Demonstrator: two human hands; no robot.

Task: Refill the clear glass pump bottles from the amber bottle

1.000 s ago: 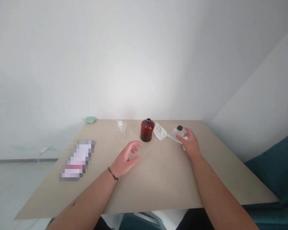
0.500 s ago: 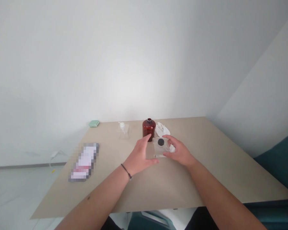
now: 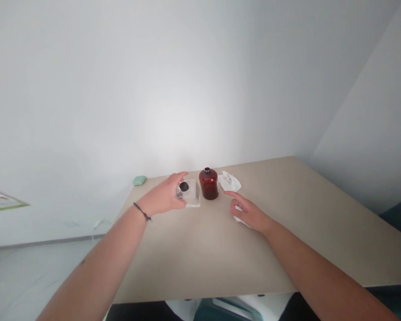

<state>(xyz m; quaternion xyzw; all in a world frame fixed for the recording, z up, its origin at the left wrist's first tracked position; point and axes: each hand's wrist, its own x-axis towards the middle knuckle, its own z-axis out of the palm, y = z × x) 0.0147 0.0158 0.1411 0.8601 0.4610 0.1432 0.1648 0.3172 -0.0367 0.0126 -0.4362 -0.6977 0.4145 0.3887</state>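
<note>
A clear square bottle (image 3: 193,194) with a round black opening or cap on top is in my left hand (image 3: 165,192), its fingers and thumb around the left part. Just right of it stands a brown-red rounded bottle (image 3: 209,185) with a narrow uncapped neck. My right hand (image 3: 249,213) is over the table, to the right of the brown bottle. Its index finger points left and the other fingers are loosely bent. A white tissue (image 3: 243,221) shows beneath this hand; whether they touch is unclear. Another crumpled white tissue (image 3: 230,181) lies behind.
A small green box (image 3: 139,180) sits at the table's far left corner. The beige table (image 3: 200,258) meets a white wall at the back. A dark teal seat or cushion (image 3: 399,216) shows at the right edge.
My left hand has taken the clear bottle leftward, from in front of the brown bottle to its left side. My right hand has let go of it. The view has turned slightly; the phone has left it.
</note>
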